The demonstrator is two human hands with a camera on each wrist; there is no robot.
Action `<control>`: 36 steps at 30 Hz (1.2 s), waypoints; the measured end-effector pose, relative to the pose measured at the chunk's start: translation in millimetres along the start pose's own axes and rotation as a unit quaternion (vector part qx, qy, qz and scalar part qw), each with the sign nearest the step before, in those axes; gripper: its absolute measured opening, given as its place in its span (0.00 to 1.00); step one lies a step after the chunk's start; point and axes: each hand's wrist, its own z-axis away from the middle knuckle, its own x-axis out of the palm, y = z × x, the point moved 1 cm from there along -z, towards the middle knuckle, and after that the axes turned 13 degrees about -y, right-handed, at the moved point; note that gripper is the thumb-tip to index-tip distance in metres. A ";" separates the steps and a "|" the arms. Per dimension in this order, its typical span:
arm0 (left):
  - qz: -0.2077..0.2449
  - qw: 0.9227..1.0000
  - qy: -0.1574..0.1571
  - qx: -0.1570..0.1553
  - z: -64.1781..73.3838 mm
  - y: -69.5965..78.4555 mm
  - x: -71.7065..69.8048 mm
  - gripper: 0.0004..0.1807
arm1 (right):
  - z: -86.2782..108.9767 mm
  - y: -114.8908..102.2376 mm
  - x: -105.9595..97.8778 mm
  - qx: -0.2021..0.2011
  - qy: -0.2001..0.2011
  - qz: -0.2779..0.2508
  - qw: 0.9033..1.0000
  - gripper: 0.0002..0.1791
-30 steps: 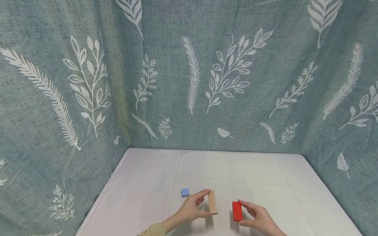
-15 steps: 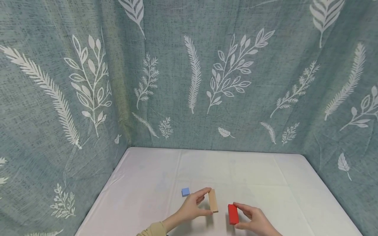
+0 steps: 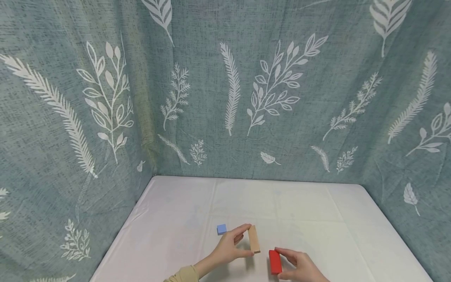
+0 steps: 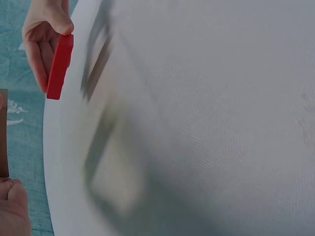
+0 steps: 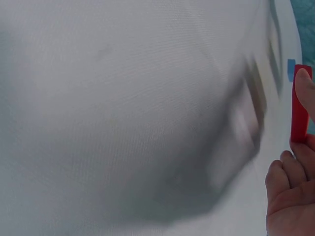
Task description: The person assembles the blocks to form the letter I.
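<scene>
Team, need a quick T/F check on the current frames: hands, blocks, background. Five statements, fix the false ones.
1. The right hand holds the red block while the left hand holds the tan block. True.
2. The red and tan blocks are pressed together. False: a gap separates them.
3. The blue block is in neither hand. True.
4. The blue block is nearer the right hand. False: it is nearer the left.
5. The curtain behind the table has white leaf prints. True.
</scene>
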 end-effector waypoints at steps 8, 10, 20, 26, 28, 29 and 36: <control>0.004 1.000 0.003 -0.001 -0.1 0.4 2.5 0.40 | -2.6 2.1 3.3 0.030 -0.001 -0.005 1.000 0.41; 0.003 1.000 0.004 -0.002 -0.8 0.6 3.2 0.40 | -3.2 3.2 3.9 0.028 -0.003 -0.006 1.000 0.41; 0.000 1.000 0.004 -0.002 -2.1 -1.2 5.3 0.40 | -5.7 6.1 5.9 0.015 -0.008 0.009 1.000 0.41; 0.002 1.000 0.005 -0.001 -1.4 -0.8 5.8 0.40 | -6.6 7.2 5.8 0.018 -0.005 0.023 1.000 0.41; 0.003 1.000 0.005 -0.001 -1.2 -0.7 5.7 0.40 | -6.8 8.1 5.7 0.022 -0.003 0.027 0.999 0.40; 0.003 1.000 0.006 -0.002 -1.3 -0.8 5.7 0.40 | -7.4 8.4 6.0 0.023 -0.003 0.030 0.999 0.40; -0.002 1.000 0.005 -0.007 -1.2 -1.0 6.2 0.40 | -9.4 11.6 7.8 0.021 0.001 0.039 0.999 0.40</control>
